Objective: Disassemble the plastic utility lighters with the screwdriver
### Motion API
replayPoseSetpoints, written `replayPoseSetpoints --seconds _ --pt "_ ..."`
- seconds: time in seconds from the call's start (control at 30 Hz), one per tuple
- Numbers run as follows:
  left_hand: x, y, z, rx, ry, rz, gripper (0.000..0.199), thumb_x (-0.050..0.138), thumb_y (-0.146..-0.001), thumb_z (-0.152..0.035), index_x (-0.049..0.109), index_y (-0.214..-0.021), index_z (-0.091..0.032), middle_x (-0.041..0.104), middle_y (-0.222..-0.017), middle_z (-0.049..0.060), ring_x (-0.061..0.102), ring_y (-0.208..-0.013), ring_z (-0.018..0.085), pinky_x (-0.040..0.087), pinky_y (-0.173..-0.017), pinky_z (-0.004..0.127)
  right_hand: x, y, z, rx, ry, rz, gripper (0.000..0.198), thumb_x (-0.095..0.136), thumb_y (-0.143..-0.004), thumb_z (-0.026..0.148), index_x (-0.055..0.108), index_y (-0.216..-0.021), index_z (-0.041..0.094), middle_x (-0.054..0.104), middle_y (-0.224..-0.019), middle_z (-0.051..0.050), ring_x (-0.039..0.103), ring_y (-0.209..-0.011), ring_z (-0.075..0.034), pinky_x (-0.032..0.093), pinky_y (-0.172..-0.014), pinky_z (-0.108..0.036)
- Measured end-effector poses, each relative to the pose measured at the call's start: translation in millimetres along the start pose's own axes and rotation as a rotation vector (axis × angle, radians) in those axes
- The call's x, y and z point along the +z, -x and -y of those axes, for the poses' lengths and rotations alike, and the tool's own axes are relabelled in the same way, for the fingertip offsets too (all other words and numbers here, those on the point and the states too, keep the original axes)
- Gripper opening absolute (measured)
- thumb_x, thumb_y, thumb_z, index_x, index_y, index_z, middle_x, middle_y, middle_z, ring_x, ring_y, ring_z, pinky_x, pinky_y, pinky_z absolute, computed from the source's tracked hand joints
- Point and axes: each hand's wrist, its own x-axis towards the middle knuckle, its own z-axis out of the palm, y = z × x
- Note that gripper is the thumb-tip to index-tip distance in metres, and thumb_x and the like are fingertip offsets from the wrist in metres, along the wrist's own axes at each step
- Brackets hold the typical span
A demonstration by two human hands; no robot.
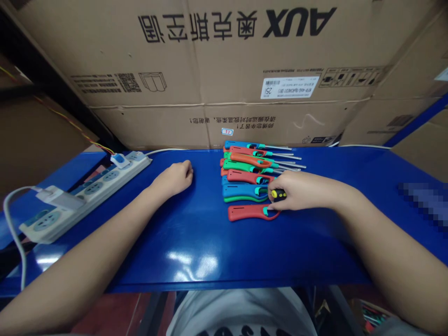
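Observation:
My right hand (297, 190) is closed around a tool with a black-and-yellow handle (279, 194); only the handle's end shows. Its thumb and fingertips are at the trigger-guard end of a red gas lighter (247, 213), the nearest of the group. Just beyond lie a blue lighter (241, 191), another red lighter (247, 175), a green lighter (240, 165) and an orange lighter (250, 160), stacked with several more. Their metal tubes point right. My left hand (177, 178) rests on the blue table in a loose fist, apart from the lighters, with nothing visible in it.
A white power strip (105, 184) with plugs and cables runs along the left of the blue tabletop (196, 233). A large cardboard sheet (157, 107) stands upright behind, bearing a small numbered sticker (227, 131). A blurred-out patch (425, 200) lies at the right.

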Motion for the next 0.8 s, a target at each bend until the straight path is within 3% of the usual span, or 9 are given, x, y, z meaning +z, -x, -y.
replayPoseSetpoints --seconds 0.27,0.37,0.53,0.67,0.8 --pt "-2.0 3.7 -3.4 -0.002 0.03 -0.025 0.023 0.038 -0.096 -0.026 0.056 -0.108 -0.017 0.072 -0.103 0.016 0.07 -0.094 0.031 0.052 -0.076 0.038 4.6 -0.5 -4.3 0.01 0.01 0.044 0.018 0.064 -0.081 0.035 0.06 -0.07 0.022 0.056 -0.06 0.002 0.047 -0.052 -0.013 0.028 -0.051 -0.027" --pt "-5.1 8.6 -10.4 0.02 0.046 -0.096 0.024 0.04 -0.098 -0.03 0.056 -0.11 -0.017 0.069 -0.111 0.016 0.068 -0.097 0.03 0.052 -0.081 0.039 5.3 -1.7 -4.6 -0.006 0.02 0.065 0.017 0.063 -0.078 0.031 0.054 -0.067 0.022 0.051 -0.057 0.004 0.043 -0.049 -0.012 0.026 -0.049 -0.027" --pt "-9.7 22.8 -33.2 0.267 0.171 -0.281 0.027 0.042 -0.101 -0.037 0.059 -0.105 -0.017 0.065 -0.105 0.011 0.064 -0.098 0.027 0.052 -0.086 0.039 -3.4 4.2 -11.1 -0.031 -0.156 0.018 0.01 0.063 -0.078 0.031 0.063 -0.077 0.021 0.059 -0.065 0.004 0.05 -0.057 -0.012 0.033 -0.054 -0.026" --pt "-8.8 35.6 -51.4 0.495 0.217 -0.27 0.031 0.042 -0.104 -0.04 0.061 -0.108 -0.017 0.066 -0.111 0.011 0.062 -0.105 0.026 0.05 -0.096 0.042 -14.6 12.3 -27.4 0.011 -0.216 -0.089 0.017 0.065 -0.08 0.037 0.068 -0.083 0.021 0.062 -0.069 0.003 0.052 -0.06 -0.013 0.035 -0.056 -0.025" --pt "-3.9 44.2 -61.5 0.611 0.195 -0.235 0.037 0.048 -0.103 -0.045 0.06 -0.125 -0.018 0.063 -0.129 0.013 0.06 -0.119 0.029 0.047 -0.105 0.046 -18.4 19.3 -77.1 0.168 -0.161 -0.326 0.022 0.065 -0.083 0.043 0.069 -0.086 0.021 0.063 -0.067 0.001 0.05 -0.057 -0.014 0.035 -0.055 -0.027"
